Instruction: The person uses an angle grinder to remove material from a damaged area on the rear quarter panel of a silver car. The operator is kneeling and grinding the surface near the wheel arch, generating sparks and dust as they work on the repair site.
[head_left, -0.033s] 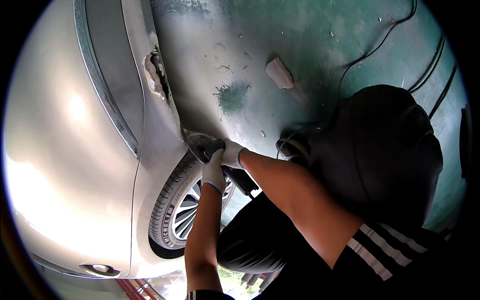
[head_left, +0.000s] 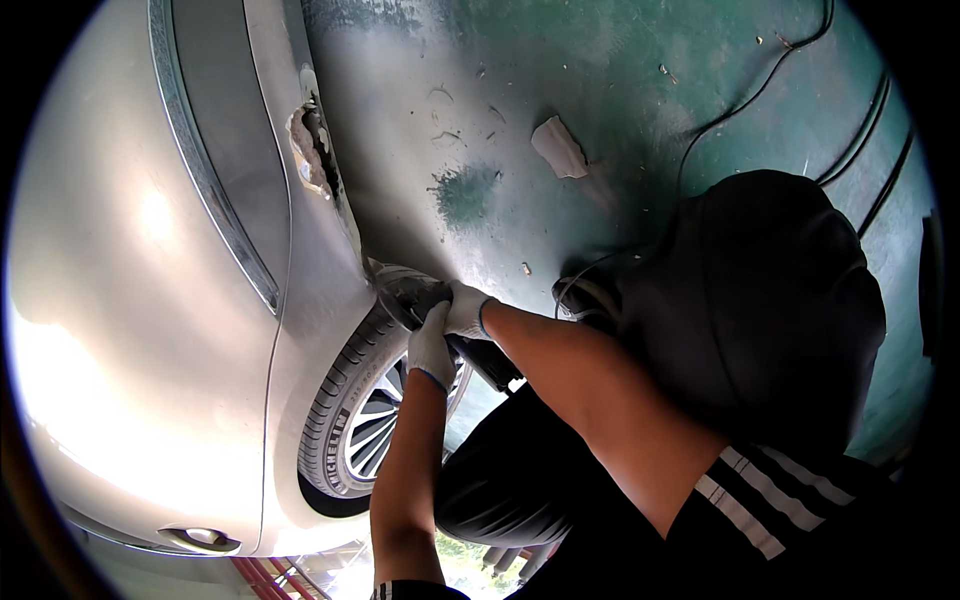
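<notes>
Both my hands wear white knit gloves and are closed on a dark handheld power tool with a round head (head_left: 407,302). My left hand (head_left: 429,347) grips it from the near side, just above the car's front tyre (head_left: 326,420). Wrapped round its far right side is my right hand (head_left: 466,309). The tool's head sits at the lower edge of the silver car's body (head_left: 300,330), by the front of the wheel arch. My gloves partly hide the tool, and the exact contact cannot be seen. A black body part (head_left: 488,364) shows below my right wrist.
A ragged, broken patch (head_left: 312,150) marks the car's edge farther ahead. On the dusty green floor (head_left: 620,90) lie a crumpled beige sheet (head_left: 559,147) and small debris. Black cables (head_left: 740,105) run at the right. My dark-clothed knee (head_left: 780,300) fills the right side.
My hands and the tool have shifted very slightly to the right. The grip stays the same.
</notes>
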{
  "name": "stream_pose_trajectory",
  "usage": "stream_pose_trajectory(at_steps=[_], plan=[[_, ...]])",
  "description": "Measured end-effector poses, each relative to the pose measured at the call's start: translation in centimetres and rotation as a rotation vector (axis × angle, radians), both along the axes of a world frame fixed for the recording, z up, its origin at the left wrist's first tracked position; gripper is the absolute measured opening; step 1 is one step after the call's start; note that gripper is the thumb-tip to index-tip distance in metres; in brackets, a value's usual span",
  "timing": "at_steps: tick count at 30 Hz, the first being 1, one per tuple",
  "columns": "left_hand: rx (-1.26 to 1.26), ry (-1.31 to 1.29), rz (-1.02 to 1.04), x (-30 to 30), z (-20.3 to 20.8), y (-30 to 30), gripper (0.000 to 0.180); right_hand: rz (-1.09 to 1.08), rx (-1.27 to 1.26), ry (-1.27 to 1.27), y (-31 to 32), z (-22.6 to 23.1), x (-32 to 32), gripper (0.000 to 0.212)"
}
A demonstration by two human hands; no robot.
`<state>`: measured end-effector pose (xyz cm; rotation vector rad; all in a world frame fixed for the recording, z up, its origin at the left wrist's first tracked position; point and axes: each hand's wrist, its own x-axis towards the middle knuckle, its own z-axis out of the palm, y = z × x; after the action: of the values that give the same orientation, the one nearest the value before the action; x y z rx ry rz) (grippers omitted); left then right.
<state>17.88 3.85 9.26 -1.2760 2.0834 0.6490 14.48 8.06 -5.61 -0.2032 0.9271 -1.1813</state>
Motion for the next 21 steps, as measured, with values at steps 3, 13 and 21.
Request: stream_pose_trajectory(at_steps=[3, 13, 21], plan=[[0.024, 0.044, 0.106, 0.3, 0.0, 0.0, 0.053, -0.075, 0.031, -0.069, 0.3, 1.0, -0.4, 0.106], [0.084, 0.204, 0.382, 0.9, -1.3, -1.3, 0.043, -0.012, 0.017, -0.022, -0.5, 0.6, -1.4, 0.103], [0.477, 0.526, 1.317, 1.0, -4.4, -2.7, 0.039, 0.112, 0.199, 0.095, -0.1, 1.8, -5.6, 0.081]])
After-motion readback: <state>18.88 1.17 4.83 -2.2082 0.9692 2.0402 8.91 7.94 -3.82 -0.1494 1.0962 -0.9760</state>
